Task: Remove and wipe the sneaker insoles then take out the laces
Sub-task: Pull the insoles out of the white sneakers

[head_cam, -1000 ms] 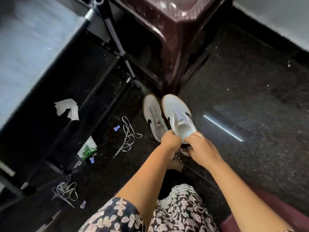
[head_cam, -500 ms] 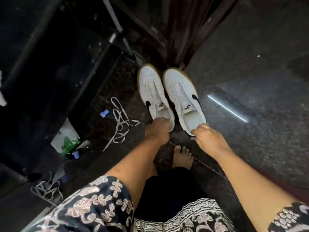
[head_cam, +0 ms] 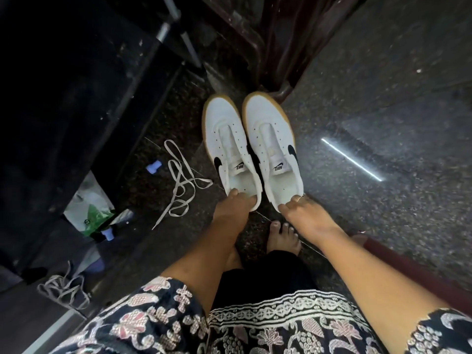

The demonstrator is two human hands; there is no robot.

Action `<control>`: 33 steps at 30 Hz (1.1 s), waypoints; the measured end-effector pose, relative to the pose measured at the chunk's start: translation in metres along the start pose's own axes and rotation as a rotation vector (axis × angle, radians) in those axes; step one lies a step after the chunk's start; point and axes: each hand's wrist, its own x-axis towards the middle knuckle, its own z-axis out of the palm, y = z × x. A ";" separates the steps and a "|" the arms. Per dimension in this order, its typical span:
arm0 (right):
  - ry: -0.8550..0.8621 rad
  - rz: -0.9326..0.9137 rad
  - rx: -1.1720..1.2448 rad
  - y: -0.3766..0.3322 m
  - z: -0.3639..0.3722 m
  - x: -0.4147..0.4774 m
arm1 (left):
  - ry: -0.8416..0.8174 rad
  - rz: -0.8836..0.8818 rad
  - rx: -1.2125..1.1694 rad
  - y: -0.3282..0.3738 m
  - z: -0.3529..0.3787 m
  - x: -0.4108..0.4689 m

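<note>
each hand [head_cam: 233,204] [head_cam: 304,213] grips a laceless sneaker's [head_cam: 231,146] [head_cam: 274,146] heel.

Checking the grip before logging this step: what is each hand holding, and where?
Left hand holds the left sneaker by its heel rim; right hand holds the right sneaker likewise.

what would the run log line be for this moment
stage: laces out | left hand: on heel of left sneaker | right hand: on heel of right sneaker | loose lace: on floor
</note>
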 end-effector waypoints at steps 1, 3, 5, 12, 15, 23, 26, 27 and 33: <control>0.027 -0.022 -0.004 0.000 -0.001 0.004 | 0.012 -0.009 -0.007 -0.001 0.002 -0.003; 0.072 -0.035 -0.010 -0.001 -0.005 0.011 | 0.028 -0.030 -0.015 -0.004 0.005 -0.007; 0.085 -0.052 0.008 -0.003 -0.013 0.016 | 0.037 -0.056 -0.032 -0.008 0.007 -0.006; 0.057 -0.051 -0.006 0.016 -0.026 0.049 | 0.138 -0.093 -0.044 -0.015 -0.010 0.008; 0.045 -0.051 -0.070 0.014 -0.027 0.048 | 0.151 -0.102 -0.032 -0.016 -0.012 0.011; 0.077 -0.017 -0.055 0.014 -0.022 0.048 | 0.089 -0.109 -0.012 -0.004 -0.009 0.009; 0.135 -0.011 -0.023 0.016 -0.014 0.048 | 0.056 -0.099 -0.012 0.002 -0.005 0.007; 0.148 -0.011 -0.041 0.017 -0.012 0.049 | 0.049 -0.102 -0.011 0.003 -0.005 0.008; 0.103 0.027 -0.014 0.015 -0.037 0.044 | -0.038 -0.058 -0.005 0.002 -0.026 0.001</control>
